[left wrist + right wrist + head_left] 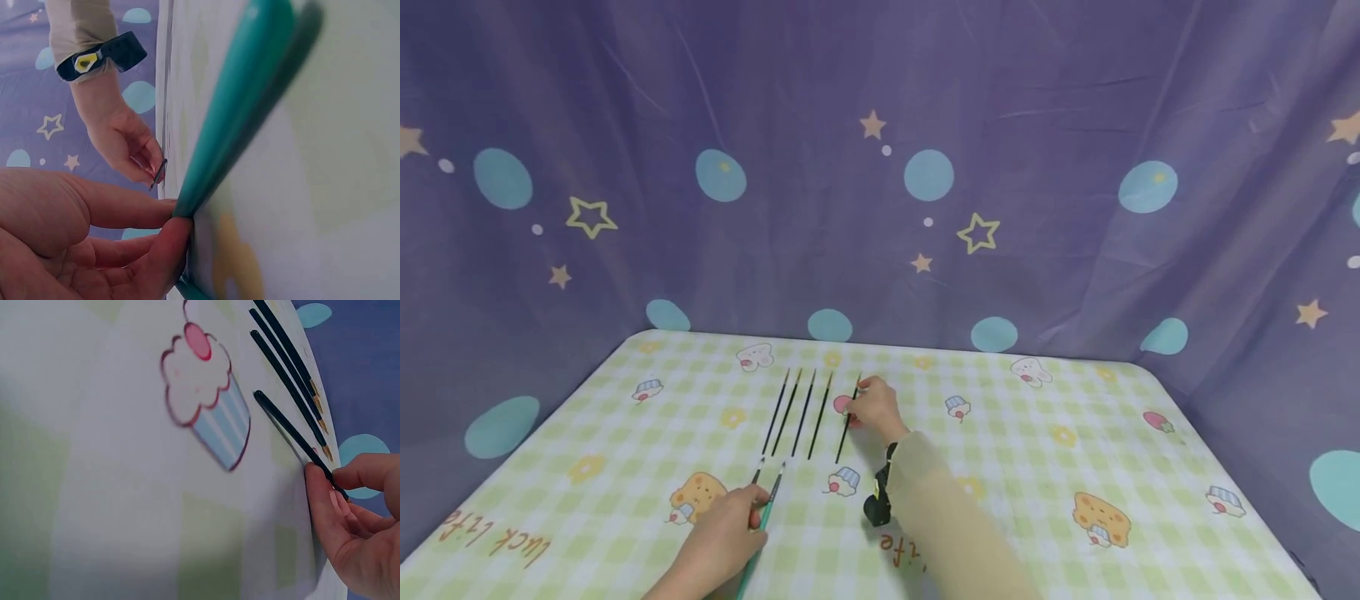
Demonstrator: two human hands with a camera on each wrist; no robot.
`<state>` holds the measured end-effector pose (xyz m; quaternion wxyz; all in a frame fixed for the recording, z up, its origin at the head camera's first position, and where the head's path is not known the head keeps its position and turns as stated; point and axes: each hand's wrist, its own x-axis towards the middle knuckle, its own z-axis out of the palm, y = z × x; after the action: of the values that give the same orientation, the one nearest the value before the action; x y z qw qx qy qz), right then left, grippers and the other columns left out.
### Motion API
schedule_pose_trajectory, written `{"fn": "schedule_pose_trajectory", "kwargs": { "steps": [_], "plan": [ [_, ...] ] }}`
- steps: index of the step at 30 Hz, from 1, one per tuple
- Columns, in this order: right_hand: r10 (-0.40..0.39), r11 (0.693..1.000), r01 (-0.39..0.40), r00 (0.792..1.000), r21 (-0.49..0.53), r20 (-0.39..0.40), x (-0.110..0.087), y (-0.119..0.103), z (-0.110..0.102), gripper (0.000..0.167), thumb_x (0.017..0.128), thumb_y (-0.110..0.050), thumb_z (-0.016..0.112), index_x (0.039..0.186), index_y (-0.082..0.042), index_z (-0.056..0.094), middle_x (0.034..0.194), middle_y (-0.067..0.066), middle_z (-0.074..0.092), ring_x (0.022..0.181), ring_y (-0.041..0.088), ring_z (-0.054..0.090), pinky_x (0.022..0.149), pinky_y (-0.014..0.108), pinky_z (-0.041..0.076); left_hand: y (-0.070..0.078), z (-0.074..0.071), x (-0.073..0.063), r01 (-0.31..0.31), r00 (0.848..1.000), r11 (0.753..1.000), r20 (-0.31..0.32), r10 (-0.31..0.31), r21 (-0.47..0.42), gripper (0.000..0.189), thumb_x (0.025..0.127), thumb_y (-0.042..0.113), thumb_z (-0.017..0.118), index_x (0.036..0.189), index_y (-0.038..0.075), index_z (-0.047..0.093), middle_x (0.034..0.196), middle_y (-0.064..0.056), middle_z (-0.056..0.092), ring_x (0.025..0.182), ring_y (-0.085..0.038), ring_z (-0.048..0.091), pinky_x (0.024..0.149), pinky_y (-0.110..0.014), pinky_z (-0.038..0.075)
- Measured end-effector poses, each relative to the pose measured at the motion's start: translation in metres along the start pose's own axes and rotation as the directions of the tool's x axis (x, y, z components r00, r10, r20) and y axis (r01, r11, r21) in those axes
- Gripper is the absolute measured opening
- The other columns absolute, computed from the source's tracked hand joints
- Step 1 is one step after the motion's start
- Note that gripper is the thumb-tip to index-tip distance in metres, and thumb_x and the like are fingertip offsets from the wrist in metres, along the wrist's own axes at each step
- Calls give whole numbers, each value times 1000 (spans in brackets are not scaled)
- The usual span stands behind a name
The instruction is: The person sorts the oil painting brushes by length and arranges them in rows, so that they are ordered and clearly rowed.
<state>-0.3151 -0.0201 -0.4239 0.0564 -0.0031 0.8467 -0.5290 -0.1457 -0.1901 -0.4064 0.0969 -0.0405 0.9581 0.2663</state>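
My right hand (876, 408) pinches a thin black-handled paintbrush (842, 442) between thumb and fingers, close over the cloth. In the right wrist view that black paintbrush (284, 422) slants up from the fingertips, its blunt end toward the middle. Nearer the front edge, my left hand (724, 533) pinches a teal-handled paintbrush (767, 512), whose tip points away. The left wrist view shows the teal handle (240, 87) large beside the thumb and finger. A second brush tip (758, 468) shows beyond the left hand, which hides the rest of it.
Several black-handled paintbrushes (801, 417) lie side by side in a slanting row left of the right hand. Under everything is a green-checked tablecloth (1015, 483) printed with cupcakes and flowers. A purple curtain (820, 250) hangs behind the table's far edge.
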Motion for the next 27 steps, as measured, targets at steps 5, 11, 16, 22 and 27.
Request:
{"fn": "schedule_pose_trajectory", "kwargs": {
  "steps": [5,11,16,22,27],
  "plan": [
    [-21,999,19,998,-38,-59,1,-5,7,47,73,-3,71,115,6,52,96,18,62,50,19,63,45,23,51,-1,2,1,-1,1000,1000,1,1,8,33,74,2,64,105,-3,58,66,-1,45,57,-15,39,52,-26,30],
    [-30,991,14,993,-136,-114,0,-10,14,42,73,-5,71,111,4,56,100,20,64,46,15,62,45,21,50,-1,2,1,6,1000,1000,-3,-6,21,33,73,2,65,105,-2,58,67,-1,45,59,-15,39,52,-26,30],
    [-62,971,28,989,-236,-136,-4,-13,15,13,75,-10,69,79,-2,59,69,10,67,43,13,59,52,20,49,0,1,-1,4,1000,1000,-10,-4,31,34,73,2,65,106,-2,58,68,0,45,60,-15,39,52,-26,30],
    [-81,962,37,984,-271,-156,-7,-14,15,47,76,-11,70,49,-14,32,48,4,58,40,12,54,46,20,42,1,0,-3,-6,1000,1000,-13,6,28,35,73,2,65,107,-2,58,68,0,45,60,-15,39,53,-26,31],
    [-63,976,31,987,-214,-146,-7,-11,15,13,76,-11,72,73,-3,62,75,10,68,46,12,60,53,22,50,1,0,-4,-14,999,1000,-30,15,25,34,72,2,65,106,-2,59,67,1,45,59,-15,39,53,-26,31]
  ]
}}
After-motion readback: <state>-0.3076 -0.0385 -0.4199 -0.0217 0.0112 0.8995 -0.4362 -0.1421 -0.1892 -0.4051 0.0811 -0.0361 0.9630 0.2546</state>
